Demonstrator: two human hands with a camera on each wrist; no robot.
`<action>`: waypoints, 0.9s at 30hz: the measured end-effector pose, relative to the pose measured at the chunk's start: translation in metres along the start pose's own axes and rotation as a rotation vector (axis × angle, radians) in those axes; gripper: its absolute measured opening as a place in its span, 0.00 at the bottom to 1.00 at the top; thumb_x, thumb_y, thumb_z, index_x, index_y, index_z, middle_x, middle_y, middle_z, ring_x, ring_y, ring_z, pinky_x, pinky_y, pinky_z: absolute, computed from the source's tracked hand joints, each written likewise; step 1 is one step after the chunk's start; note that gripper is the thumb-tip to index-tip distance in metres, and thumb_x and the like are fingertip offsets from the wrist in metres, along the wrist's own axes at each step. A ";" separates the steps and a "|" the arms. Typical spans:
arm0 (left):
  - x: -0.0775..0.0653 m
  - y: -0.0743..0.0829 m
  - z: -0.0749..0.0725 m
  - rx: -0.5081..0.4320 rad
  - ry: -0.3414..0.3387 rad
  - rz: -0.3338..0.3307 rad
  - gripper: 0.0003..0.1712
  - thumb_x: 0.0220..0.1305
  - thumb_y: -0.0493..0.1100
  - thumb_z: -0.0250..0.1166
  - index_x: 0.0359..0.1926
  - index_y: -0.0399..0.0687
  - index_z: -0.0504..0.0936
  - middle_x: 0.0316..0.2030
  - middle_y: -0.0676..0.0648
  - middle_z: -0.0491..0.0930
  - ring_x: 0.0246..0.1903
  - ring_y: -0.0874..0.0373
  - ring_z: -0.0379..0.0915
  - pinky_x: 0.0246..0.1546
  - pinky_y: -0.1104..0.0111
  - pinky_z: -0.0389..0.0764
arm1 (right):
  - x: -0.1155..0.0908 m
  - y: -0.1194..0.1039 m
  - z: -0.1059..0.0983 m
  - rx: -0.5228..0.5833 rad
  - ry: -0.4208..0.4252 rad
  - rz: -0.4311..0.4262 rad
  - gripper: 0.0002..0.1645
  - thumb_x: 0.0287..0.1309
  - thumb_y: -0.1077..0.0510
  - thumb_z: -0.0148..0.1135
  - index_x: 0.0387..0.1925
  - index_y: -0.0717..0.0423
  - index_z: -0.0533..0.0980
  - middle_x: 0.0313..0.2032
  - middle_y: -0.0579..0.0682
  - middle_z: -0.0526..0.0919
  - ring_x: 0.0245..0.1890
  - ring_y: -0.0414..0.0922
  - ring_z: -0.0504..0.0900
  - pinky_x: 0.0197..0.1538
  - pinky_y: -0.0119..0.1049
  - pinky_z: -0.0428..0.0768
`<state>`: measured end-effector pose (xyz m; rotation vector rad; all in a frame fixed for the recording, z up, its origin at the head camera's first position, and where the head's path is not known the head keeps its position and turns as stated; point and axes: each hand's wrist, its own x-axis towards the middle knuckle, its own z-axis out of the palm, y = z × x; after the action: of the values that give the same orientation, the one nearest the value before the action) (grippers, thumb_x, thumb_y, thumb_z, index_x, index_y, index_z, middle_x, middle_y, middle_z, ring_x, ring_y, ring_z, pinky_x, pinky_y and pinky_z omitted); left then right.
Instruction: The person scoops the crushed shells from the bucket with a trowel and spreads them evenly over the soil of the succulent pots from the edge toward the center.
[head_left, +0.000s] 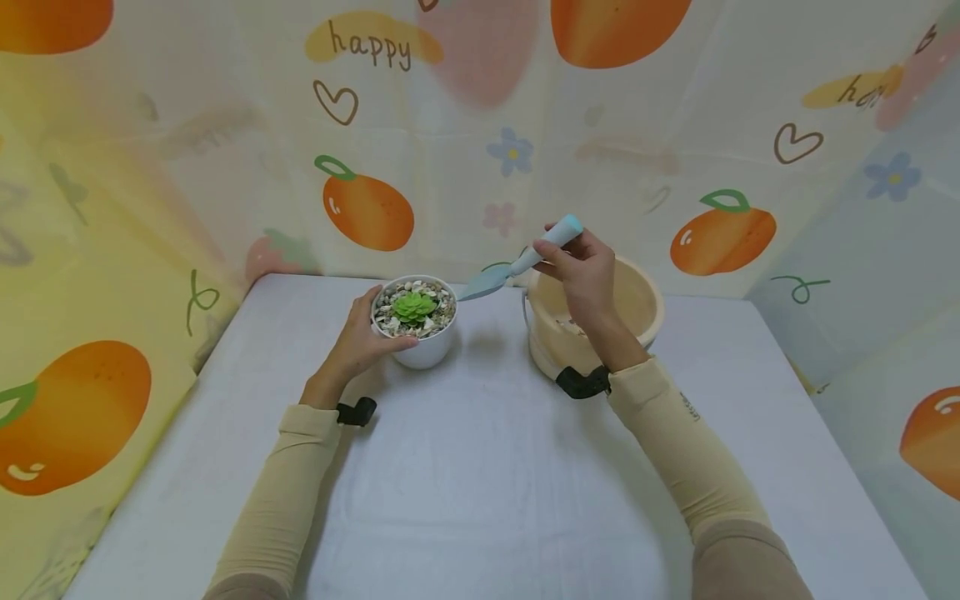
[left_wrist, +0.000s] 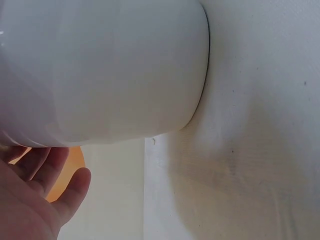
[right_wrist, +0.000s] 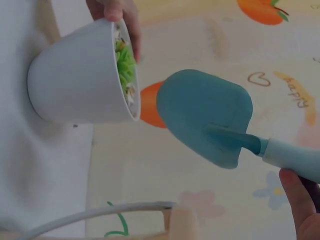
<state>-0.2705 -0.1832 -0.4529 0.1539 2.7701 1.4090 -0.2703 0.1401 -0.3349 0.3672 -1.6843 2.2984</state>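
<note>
A white flowerpot (head_left: 423, 353) stands on the table, a green succulent (head_left: 414, 307) at its centre with pale pebbles (head_left: 390, 322) around it. My left hand (head_left: 354, 343) grips the pot at its left side, thumb along the front rim and fingers round the back. In the left wrist view the pot's smooth wall (left_wrist: 110, 70) fills the upper left, its base down on the cloth. My right hand (head_left: 591, 279) holds a light blue garden trowel (head_left: 483, 285) by the handle. The blade (right_wrist: 200, 110) tilts down toward the pot's right rim and carries nothing visible.
A cream bucket (head_left: 546, 350) with a wire handle stands right of the pot, under my right hand and wrist; a few small pale bits lie inside. White cloth (head_left: 480, 500) covers the table. A fruit-print curtain (head_left: 465, 183) hangs behind and along both sides.
</note>
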 end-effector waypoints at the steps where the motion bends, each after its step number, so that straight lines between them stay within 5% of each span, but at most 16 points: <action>1: 0.000 0.000 0.000 0.000 -0.001 0.001 0.68 0.45 0.61 0.77 0.77 0.51 0.43 0.71 0.35 0.52 0.70 0.40 0.52 0.69 0.41 0.57 | 0.001 -0.002 -0.001 -0.001 -0.003 -0.004 0.11 0.53 0.68 0.69 0.38 0.55 0.82 0.30 0.48 0.84 0.31 0.43 0.87 0.40 0.39 0.86; 27: 0.000 -0.002 0.000 -0.013 -0.007 -0.009 0.68 0.46 0.62 0.76 0.77 0.51 0.42 0.72 0.36 0.51 0.71 0.40 0.51 0.69 0.41 0.56 | 0.018 -0.040 -0.042 0.000 0.025 -0.089 0.15 0.51 0.68 0.70 0.43 0.62 0.80 0.31 0.52 0.83 0.33 0.46 0.88 0.40 0.38 0.86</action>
<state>-0.2705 -0.1845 -0.4544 0.1456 2.7520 1.4214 -0.2743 0.1932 -0.3059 0.4035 -1.6228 2.2292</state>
